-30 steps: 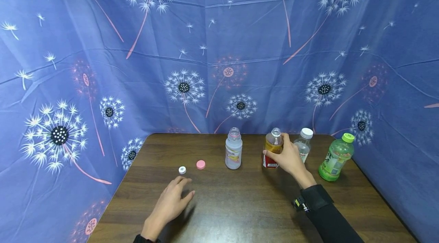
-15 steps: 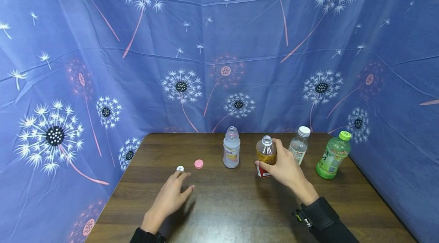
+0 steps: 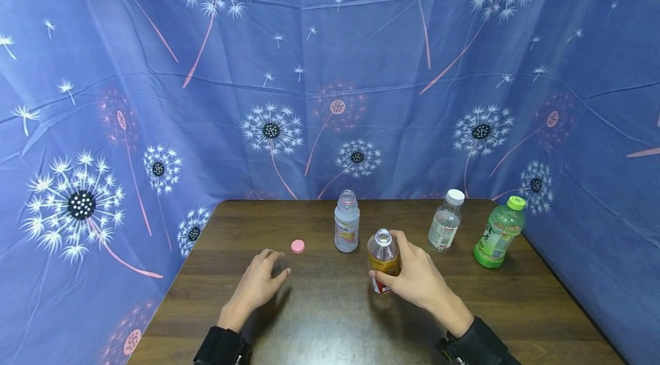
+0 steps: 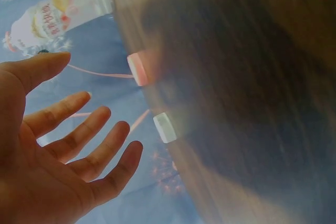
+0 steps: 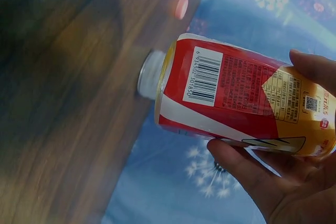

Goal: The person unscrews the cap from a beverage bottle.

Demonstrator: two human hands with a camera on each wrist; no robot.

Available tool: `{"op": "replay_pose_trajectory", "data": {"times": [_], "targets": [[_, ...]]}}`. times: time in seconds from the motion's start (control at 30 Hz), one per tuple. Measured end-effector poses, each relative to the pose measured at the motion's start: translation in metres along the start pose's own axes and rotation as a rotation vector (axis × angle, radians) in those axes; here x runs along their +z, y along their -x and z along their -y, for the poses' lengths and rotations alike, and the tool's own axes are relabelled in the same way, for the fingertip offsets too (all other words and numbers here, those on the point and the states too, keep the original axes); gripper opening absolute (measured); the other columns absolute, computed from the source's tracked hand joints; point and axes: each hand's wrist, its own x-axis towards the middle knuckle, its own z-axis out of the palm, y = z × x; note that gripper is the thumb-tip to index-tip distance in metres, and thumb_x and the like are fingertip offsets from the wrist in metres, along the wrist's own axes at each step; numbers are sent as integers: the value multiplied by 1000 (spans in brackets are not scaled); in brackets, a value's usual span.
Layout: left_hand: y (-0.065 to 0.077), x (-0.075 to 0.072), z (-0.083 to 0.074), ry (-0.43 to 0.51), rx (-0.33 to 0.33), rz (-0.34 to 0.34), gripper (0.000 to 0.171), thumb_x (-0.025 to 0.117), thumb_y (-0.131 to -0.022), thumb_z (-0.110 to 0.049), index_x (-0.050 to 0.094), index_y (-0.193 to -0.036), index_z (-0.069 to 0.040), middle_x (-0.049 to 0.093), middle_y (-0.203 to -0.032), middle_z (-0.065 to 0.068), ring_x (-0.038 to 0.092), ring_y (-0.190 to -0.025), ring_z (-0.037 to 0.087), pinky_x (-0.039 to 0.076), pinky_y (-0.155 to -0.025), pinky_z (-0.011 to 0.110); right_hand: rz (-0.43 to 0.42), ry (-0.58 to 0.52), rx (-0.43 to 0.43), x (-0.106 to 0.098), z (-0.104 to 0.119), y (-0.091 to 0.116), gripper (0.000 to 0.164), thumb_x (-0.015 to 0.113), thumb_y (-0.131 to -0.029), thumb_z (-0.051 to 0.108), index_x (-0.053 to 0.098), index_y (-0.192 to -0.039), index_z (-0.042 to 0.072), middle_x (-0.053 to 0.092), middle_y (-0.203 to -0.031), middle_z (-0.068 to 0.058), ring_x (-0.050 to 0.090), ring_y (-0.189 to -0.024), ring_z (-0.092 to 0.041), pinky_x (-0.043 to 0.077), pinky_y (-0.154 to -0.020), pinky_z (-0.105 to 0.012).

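My right hand (image 3: 425, 279) grips an uncapped clear bottle with a red and yellow label (image 3: 384, 265), thumb on one side and fingers on the other. The bottle is upright, its open mouth facing up; its barcode side (image 5: 231, 87) fills the right wrist view. My left hand (image 3: 256, 282) hovers low over the table, fingers spread and holding nothing. A pink cap (image 3: 297, 246) lies just beyond its fingertips. Close by is a white cap (image 4: 165, 127), hidden behind the hand in the head view. An uncapped whitish bottle (image 3: 346, 230) stands between the hands, farther back.
A clear bottle with a white cap (image 3: 446, 222) stands at the back right of the wooden table (image 3: 309, 325). Right of it is a green bottle with a green cap (image 3: 499, 233). A blue dandelion-print cloth (image 3: 387, 38) hangs along the table's back and sides.
My right hand has brought the red and yellow bottle from the back row toward me and leftward. The left hand has shifted slightly, now covering the white cap in the head view.
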Motion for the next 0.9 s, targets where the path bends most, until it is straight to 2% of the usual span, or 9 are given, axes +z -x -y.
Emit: {"op": "replay_pose_trajectory", "data": {"times": [0.3, 0.57, 0.7, 0.9], "targets": [[-14, 2, 8, -16, -46, 4, 46, 78, -89, -30, 67, -127, -7, 64, -122, 14, 64, -111, 34, 53, -92, 54, 77, -44, -77, 13, 17, 14, 87, 91, -70, 48, 43, -140, 26, 68, -110, 11, 70, -94, -6, 56, -72, -23], [-34, 9, 4, -47, -12, 46, 50, 76, -90, -29, 64, -132, -5, 61, -127, 17, 61, -115, 40, 50, -93, 59, 104, -71, -166, 24, 23, 26, 85, 89, -73, 48, 42, -139, 22, 68, -109, 11, 69, -92, -4, 56, -71, -22], [-42, 12, 6, -91, -52, 60, 50, 76, -90, -28, 63, -133, -6, 60, -130, 17, 59, -117, 42, 49, -93, 62, 127, -105, -207, 32, 23, 32, 83, 90, -74, 45, 42, -138, 21, 68, -107, 12, 68, -91, -3, 57, -72, -22], [-48, 12, 14, -136, -102, 84, 52, 77, -89, -25, 62, -135, -5, 57, -137, 22, 57, -121, 47, 49, -93, 66, 187, -155, -218, 40, 24, 39, 81, 87, -77, 47, 41, -138, 21, 68, -110, 10, 68, -94, -4, 57, -74, -22]]}}
